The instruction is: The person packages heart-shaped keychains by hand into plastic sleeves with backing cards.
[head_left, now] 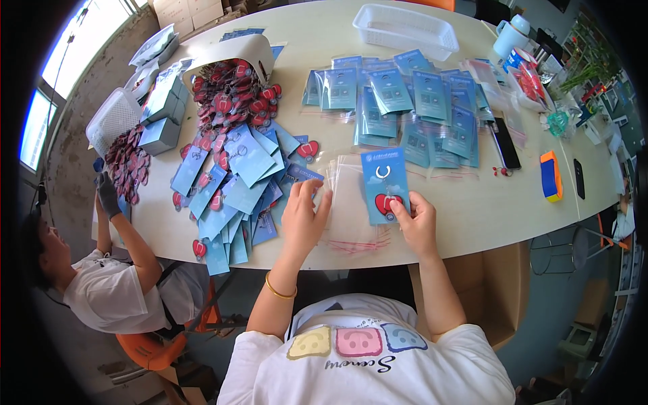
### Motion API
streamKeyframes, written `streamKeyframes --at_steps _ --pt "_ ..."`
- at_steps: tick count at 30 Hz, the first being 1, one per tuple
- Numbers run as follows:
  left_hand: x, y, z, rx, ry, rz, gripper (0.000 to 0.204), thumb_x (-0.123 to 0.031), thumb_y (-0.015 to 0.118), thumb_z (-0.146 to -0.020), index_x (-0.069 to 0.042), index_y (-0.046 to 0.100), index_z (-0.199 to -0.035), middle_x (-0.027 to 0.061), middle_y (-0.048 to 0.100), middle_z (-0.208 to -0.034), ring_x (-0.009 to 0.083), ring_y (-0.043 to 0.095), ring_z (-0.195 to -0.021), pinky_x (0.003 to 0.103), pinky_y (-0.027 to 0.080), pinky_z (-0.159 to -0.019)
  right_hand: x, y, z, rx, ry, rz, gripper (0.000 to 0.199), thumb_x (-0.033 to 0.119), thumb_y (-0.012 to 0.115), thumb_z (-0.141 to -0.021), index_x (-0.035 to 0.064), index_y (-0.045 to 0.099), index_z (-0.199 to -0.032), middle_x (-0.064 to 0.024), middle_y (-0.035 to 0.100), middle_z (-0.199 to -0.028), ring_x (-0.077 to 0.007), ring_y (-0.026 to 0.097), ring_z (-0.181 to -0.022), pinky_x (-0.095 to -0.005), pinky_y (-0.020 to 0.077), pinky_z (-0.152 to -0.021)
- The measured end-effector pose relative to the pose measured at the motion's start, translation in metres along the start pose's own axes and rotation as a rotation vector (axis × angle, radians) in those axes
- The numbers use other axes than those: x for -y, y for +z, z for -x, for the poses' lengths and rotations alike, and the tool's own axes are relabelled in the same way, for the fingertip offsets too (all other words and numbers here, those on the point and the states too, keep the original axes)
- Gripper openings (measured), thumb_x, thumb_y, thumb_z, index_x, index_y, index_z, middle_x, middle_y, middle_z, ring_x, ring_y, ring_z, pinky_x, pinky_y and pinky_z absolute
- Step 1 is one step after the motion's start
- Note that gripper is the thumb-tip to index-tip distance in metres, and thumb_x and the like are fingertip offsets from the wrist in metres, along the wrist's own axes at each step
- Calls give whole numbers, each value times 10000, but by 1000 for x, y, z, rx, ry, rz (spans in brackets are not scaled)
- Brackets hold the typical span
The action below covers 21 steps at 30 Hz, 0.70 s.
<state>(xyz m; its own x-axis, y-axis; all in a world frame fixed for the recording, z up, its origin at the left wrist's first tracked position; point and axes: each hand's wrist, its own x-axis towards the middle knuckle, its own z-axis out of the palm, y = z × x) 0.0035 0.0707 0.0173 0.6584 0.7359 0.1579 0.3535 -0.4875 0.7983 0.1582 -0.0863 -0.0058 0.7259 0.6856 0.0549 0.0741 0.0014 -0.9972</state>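
Observation:
My right hand (416, 219) grips a blue card (385, 164) by its lower right edge, with the thumb on the front. A red keychain charm (388, 204) and a silver ring lie against that card. My left hand (305, 214) has its fingers apart and holds nothing. It hovers at the left edge of a stack of clear zip bags (351, 233), which lies partly under the card. Left of this hand, a loose heap of blue cards (236, 196) with red charms spreads over the table.
A tipped bin (260, 47) spills red charms. Bagged cards (405, 101) are piled beyond my right hand, near a black phone (505, 143) and an orange-blue tape roll (551, 177). A white basket (405, 30) stands at the back. A gloved co-worker (115, 270) sits at left.

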Motion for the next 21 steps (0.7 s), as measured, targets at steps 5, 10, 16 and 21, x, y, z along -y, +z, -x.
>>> streamKeyframes --at_steps 5,10,16,21 --pt "8 2 -4 183 -86 -512 364 -307 744 -697 -69 580 -919 105 618 -890 292 624 -803 371 492 -631 0 4 -1 -51 -69 392 168 124 627 -867 -26 593 -799 -3 589 -642 -32 461 -573 -237 391 -512" --pt "9 -10 -15 329 -171 -221 224 -208 722 -677 -50 624 -802 95 639 -708 272 625 -682 356 469 -586 -15 0 -4 -56 -84 319 168 140 624 -878 -19 603 -827 4 583 -642 -24 449 -544 -221 367 -457" --pt "28 -38 -16 491 -251 188 124 -129 694 -766 -22 673 -825 37 642 -691 113 581 -604 248 426 -529 -9 1 -3 -33 -5 164 150 122 623 -871 -24 608 -843 -34 620 -675 -58 490 -566 -250 411 -505" --pt "31 -55 -16 227 -409 1006 147 -74 652 -847 -10 626 -976 102 695 -853 161 680 -734 224 529 -611 -6 -1 3 -30 39 0 143 146 614 -893 4 617 -874 17 602 -709 -13 455 -559 -195 371 -467"
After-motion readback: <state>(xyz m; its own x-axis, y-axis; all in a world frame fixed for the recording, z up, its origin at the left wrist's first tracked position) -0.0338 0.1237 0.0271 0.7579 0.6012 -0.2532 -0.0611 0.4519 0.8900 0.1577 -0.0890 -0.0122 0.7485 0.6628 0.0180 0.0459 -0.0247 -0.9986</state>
